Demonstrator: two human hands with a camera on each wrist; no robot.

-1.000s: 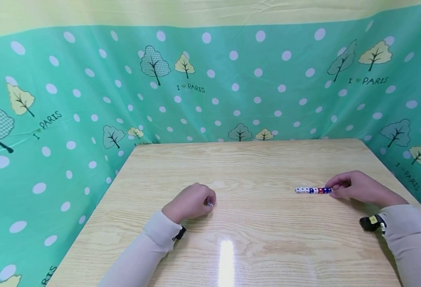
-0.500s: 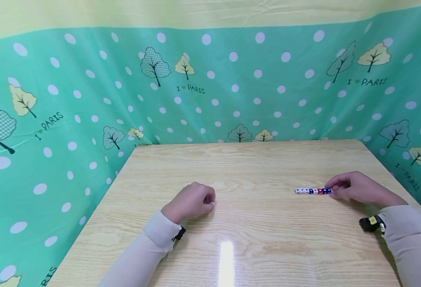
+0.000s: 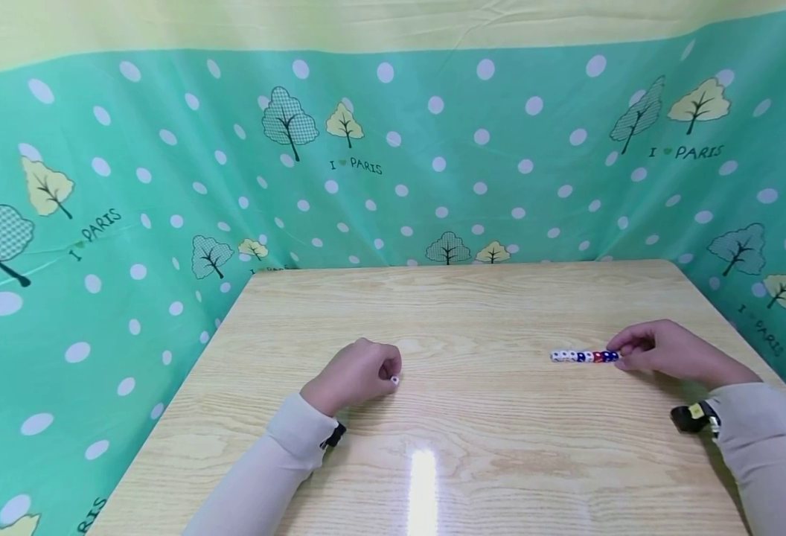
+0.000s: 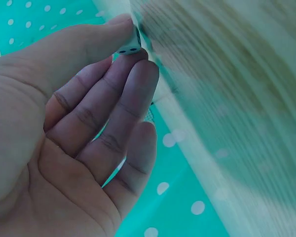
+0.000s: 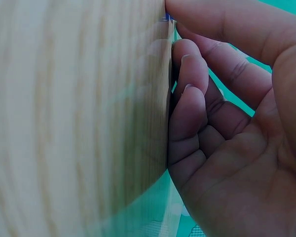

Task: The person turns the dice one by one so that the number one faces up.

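My left hand [image 3: 356,374] pinches a small white die [image 3: 395,380] close over the table, left of the middle. The left wrist view shows that die [image 4: 130,50] between thumb and fingertips, dark dots on its lower face. To the right on the table lies a straight row of dice [image 3: 572,356], white at its left part, then blue, white, red and blue. At the row's right end, the thumb and fingers of my right hand [image 3: 674,353] pinch the blue end. Only a sliver of blue [image 5: 166,17] shows by the thumb in the right wrist view.
The wood-grain table [image 3: 473,313] spans the space between both hands. A green dotted curtain [image 3: 433,179] with printed trees stands behind and along both sides. A bright light reflection [image 3: 423,491] lies on the front of the tabletop.
The die in my left hand has turned between the fingers: mostly hidden half a second ago, it now shows a dotted face. My right hand and the row have stayed still.
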